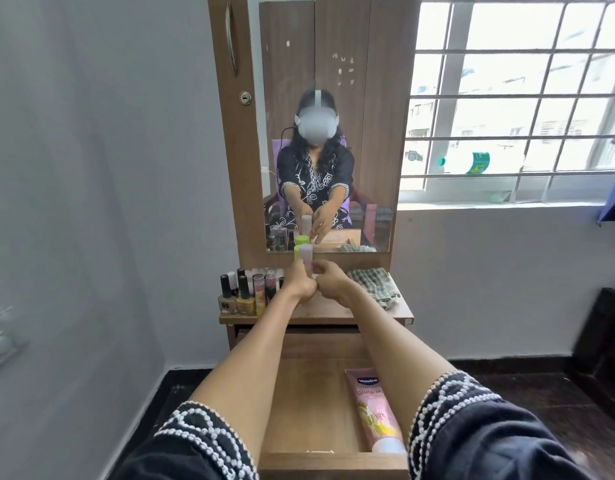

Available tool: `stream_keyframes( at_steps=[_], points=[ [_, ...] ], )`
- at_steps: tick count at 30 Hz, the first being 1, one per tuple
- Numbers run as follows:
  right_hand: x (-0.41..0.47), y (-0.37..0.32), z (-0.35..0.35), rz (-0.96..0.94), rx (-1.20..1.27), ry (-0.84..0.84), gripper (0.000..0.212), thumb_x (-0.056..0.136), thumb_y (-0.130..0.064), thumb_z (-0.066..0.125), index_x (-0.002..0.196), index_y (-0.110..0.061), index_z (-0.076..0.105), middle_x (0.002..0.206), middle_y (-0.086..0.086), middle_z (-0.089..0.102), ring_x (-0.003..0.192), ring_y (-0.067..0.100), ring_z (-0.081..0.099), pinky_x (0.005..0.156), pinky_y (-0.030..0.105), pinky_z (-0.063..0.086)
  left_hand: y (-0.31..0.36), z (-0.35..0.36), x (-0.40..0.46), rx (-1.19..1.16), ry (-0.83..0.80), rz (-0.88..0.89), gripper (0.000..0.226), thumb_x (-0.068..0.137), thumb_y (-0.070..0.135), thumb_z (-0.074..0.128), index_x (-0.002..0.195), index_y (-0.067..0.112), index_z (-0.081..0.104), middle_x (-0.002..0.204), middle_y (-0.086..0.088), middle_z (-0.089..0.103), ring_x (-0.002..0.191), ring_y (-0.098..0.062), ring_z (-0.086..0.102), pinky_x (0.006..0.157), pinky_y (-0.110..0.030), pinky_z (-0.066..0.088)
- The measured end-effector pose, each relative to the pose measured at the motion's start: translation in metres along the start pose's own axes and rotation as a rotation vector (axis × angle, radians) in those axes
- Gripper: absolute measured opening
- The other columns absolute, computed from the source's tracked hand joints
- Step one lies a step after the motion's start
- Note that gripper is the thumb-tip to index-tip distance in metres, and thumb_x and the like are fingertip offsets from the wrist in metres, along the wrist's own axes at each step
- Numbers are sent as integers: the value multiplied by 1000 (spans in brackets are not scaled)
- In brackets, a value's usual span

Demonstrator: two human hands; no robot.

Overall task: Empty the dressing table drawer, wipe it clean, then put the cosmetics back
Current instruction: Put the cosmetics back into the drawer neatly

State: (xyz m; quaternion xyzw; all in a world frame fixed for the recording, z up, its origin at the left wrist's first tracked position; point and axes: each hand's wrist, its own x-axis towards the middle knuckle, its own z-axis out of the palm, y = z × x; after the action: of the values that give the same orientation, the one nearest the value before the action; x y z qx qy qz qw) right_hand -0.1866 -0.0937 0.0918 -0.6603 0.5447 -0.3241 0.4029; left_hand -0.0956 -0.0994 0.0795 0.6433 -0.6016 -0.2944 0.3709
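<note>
The drawer [320,410] of the dressing table [399,311] stood pulled out beneath both forearms, nearer the person than either hand. Inside it, below the right forearm, a pink Vaseline tube [373,408] lay along the right side with its white cap toward the drawer's front wall; the rest of the wooden floor that showed was bare.

Both hands were stretched out over the tabletop, close together, almost touching. The left hand [299,280] was curled round the lower part of an upright pale pink bottle [306,259], which rose above its fingers. Just behind that bottle, and a little to its left, the green cap of a second bottle [296,252] showed. The right hand [330,280] sat just beside the left, its fingers bent and its fingertips reaching toward the base of the pink bottle; whether they actually pinched it I cannot tell.

To the left of the left hand stood a cluster of nail polish bottles [243,292] with black caps, along with a few small clear vials. To the right of the right hand a checked cloth [372,282] lay crumpled on the tabletop. Beyond both hands the mirror [328,133] reflected the seated person and the bottles.
</note>
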Motion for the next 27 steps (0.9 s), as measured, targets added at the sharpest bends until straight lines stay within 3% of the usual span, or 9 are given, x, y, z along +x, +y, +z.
stream_keyframes(
  at_steps=[3, 7, 13, 15, 17, 19, 22, 24, 27],
  points=[
    [-7, 5, -2, -108, 73, 127, 38, 91, -2, 48, 129, -2, 51, 126, 11, 57, 113, 23, 55, 78, 23, 43, 6, 2, -13, 2, 87, 87, 42, 82, -3, 55, 123, 2, 50, 116, -16, 58, 109, -31, 57, 84, -36, 48],
    [-24, 16, -3, -168, 196, 200, 29, 91, 0, 51, 117, -10, 57, 111, 7, 63, 91, 12, 58, 64, 12, 45, 11, -1, -42, -88, 206, 225, 31, 89, 2, 56, 120, 4, 54, 110, -9, 62, 98, -24, 60, 73, -31, 48],
    [-76, 53, 4, -149, 392, 78, 26, 88, -3, 62, 111, -14, 58, 109, 7, 61, 83, 15, 68, 63, 20, 57, -29, 5, -89, -303, 103, 196, 49, 88, 12, 63, 134, 10, 47, 120, 2, 54, 102, -11, 55, 77, -22, 54],
    [-90, 71, 9, -136, 422, 42, 32, 85, 0, 65, 114, -12, 58, 110, 6, 62, 83, 16, 69, 62, 22, 57, -48, 14, -100, -355, 81, 139, 48, 85, 16, 66, 131, 10, 51, 125, 0, 56, 111, -15, 54, 94, -34, 50],
    [-98, 89, 15, -117, 466, 0, 39, 80, 4, 69, 116, -9, 60, 114, 14, 63, 86, 24, 70, 66, 28, 59, -64, 23, -107, -398, 67, 67, 47, 82, 14, 69, 127, 9, 56, 124, -4, 60, 114, -19, 55, 100, -43, 46],
    [-102, 101, 19, -86, 463, -21, 42, 76, 8, 71, 114, -7, 61, 115, 19, 63, 84, 25, 68, 73, 30, 59, -73, 31, -112, -448, 65, -12, 46, 80, 9, 71, 124, 4, 58, 120, -9, 64, 108, -20, 59, 94, -37, 51],
    [-103, 110, 21, -27, 447, -61, 50, 71, 11, 75, 117, -2, 60, 112, 19, 65, 81, 21, 68, 78, 32, 59, -75, 40, -117, -538, 92, -100, 37, 80, 3, 70, 116, -4, 60, 109, -13, 65, 89, -19, 63, 62, -18, 56],
    [-102, 112, 21, 19, 470, -104, 57, 67, 14, 75, 119, -2, 58, 113, 17, 64, 81, 20, 69, 71, 33, 59, -74, 45, -118, -570, 121, -169, 30, 81, 5, 70, 109, -4, 63, 97, -11, 65, 74, -20, 63, 51, -25, 56],
    [-104, 116, 23, 69, 456, -153, 58, 68, 16, 74, 120, -1, 57, 115, 20, 61, 85, 23, 68, 67, 32, 59, -87, 56, -113, -487, 181, -174, 23, 79, 7, 73, 99, -5, 70, 96, -13, 70, 80, -28, 67, 67, -48, 58]
  ],
)
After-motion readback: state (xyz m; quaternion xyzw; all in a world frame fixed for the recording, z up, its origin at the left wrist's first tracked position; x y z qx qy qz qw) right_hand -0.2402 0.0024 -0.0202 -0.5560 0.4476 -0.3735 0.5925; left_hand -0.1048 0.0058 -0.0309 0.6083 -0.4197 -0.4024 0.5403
